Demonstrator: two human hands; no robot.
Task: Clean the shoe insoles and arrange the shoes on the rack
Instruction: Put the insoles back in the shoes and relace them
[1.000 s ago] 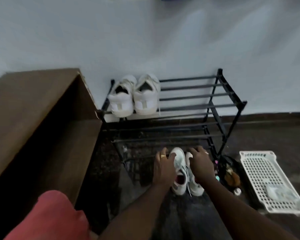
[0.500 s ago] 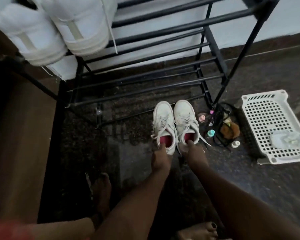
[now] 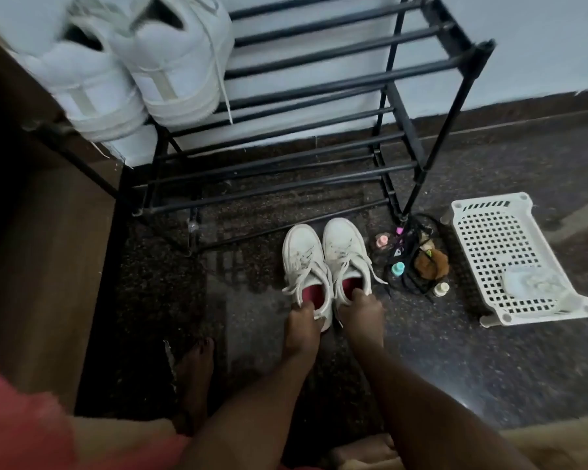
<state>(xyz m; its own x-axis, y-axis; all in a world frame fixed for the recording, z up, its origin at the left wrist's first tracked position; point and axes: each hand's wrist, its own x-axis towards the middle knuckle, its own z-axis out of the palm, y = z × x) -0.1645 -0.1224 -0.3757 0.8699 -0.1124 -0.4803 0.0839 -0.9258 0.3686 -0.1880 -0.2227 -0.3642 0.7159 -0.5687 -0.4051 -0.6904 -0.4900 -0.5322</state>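
Cabinet: a brown wooden cabinet (image 3: 48,239) stands at the far left, its side just beside the rack.
Sneakers: a pair of white sneakers (image 3: 140,72) sits on the left end of the top shelf, heels toward the camera, with one lace hanging down over the bars.
Rack: the black rack (image 3: 323,79) of metal bars stands against the pale wall; the lower shelves hold nothing that can be seen.
Foot: a bare foot (image 3: 196,371) rests on the dark speckled floor, left of the arms.
Left hand: the left hand (image 3: 302,322) grips the heel of the left shoe (image 3: 302,262), fingers curled over the rim.
Shoes: both white lace-up shoes stand side by side and touching on the floor in front of the rack, toes toward it, red insoles (image 3: 311,293) showing.
Right hand: the right hand (image 3: 362,312) holds the heel of the right shoe (image 3: 345,252), fingers hooked into the opening.
Bottles: small bottles (image 3: 398,269) lie among black cords near the rack's right leg.
Basket: a white plastic basket (image 3: 496,232) lies on the floor at the right, a pale cloth (image 3: 530,283) in it.
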